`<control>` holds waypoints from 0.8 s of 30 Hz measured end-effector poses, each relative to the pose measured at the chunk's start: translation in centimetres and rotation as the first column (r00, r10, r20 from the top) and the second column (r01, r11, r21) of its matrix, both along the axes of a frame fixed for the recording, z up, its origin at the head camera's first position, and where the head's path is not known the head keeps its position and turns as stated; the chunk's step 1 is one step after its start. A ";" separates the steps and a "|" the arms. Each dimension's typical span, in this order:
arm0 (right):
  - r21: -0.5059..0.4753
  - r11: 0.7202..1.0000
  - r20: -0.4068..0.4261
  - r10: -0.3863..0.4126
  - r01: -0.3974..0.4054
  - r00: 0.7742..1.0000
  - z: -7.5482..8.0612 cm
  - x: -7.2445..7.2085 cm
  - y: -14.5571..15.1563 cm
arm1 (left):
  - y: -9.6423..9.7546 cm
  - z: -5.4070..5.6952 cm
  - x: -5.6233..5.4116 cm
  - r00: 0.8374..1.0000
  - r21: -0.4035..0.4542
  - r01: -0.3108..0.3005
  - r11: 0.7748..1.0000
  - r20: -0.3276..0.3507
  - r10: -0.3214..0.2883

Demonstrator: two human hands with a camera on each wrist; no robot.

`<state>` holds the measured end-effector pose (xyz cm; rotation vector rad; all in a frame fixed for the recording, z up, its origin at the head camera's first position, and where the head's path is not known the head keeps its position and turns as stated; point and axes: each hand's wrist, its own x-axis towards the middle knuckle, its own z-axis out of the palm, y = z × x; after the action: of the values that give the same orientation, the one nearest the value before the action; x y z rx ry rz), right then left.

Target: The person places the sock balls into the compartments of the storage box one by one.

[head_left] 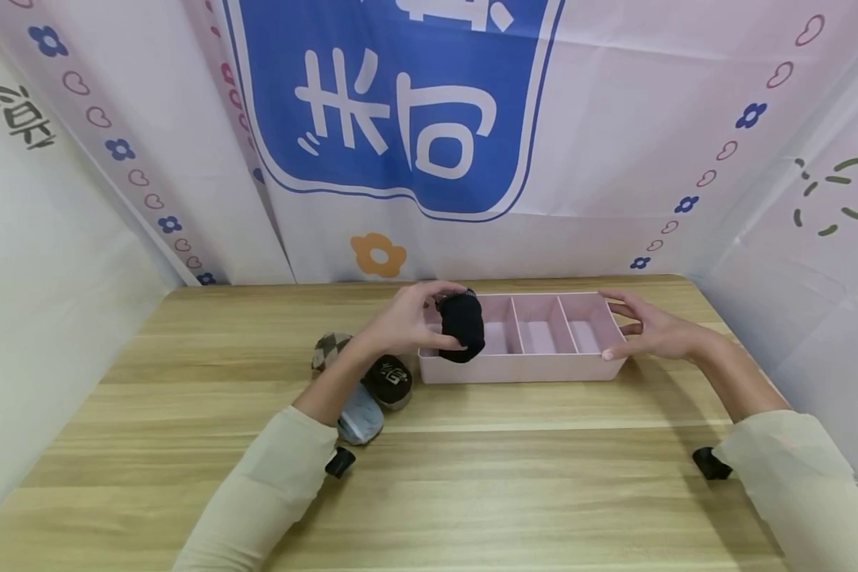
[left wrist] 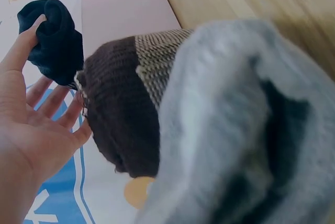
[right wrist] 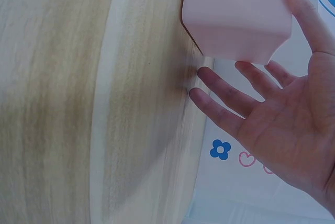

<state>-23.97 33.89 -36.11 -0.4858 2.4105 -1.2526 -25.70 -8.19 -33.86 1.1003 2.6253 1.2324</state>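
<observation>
My left hand [head_left: 407, 318] pinches a rolled black sock [head_left: 462, 326] between thumb and fingers, over the left end of a pink divided box [head_left: 522, 368]. In the left wrist view the sock hangs from the thumb side while the other fingers spread out. At the box's right end, my right hand [head_left: 651, 330] touches the front corner with its thumb and reaches toward the back corner with its fingers. The right wrist view shows those fingers loosely spread. Beside my left forearm lie a checkered rolled sock [head_left: 326, 348], a dark brown one [head_left: 390, 381] and a light grey-blue one [head_left: 361, 415].
The wooden table [head_left: 472, 485] ends at a printed cloth backdrop [head_left: 600, 175] just behind the box. Pale cloth walls rise on both sides. Upright dividers [head_left: 567, 324] split the box into compartments; the sock and left hand partly hide the leftmost part.
</observation>
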 end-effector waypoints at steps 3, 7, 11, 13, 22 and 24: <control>-0.002 1.000 0.002 -0.001 0.001 1.000 0.0 0.0 0.0 | 0.4 0.0 -0.1 1.000 0.002 0.007 1.000 0.008 -0.007; -0.001 1.000 0.002 -0.002 0.002 1.000 0.0 0.0 0.1 | 0.9 0.0 -0.1 1.000 0.012 0.020 1.000 0.017 -0.020; 0.003 1.000 -0.001 -0.002 0.002 1.000 0.0 0.0 0.0 | 1.3 0.0 -0.2 0.999 0.022 0.029 0.999 0.023 -0.030; 0.000 1.000 0.003 -0.003 0.003 1.000 0.0 0.0 0.0 | 1.5 0.0 -0.3 0.999 0.025 0.033 0.999 0.027 -0.034; -0.009 1.000 0.007 -0.004 0.004 1.000 -0.1 0.0 0.1 | 2.2 0.0 -0.2 0.999 0.020 0.037 0.999 0.029 -0.038; -0.008 1.000 0.005 -0.004 0.004 1.000 -0.1 -0.1 0.1 | 2.4 0.0 -0.2 0.999 0.021 0.038 0.999 0.031 -0.039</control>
<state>-24.04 33.98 -36.22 -0.4798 2.4039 -1.2638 -25.90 -5.77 -33.82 1.1193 2.5623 1.2611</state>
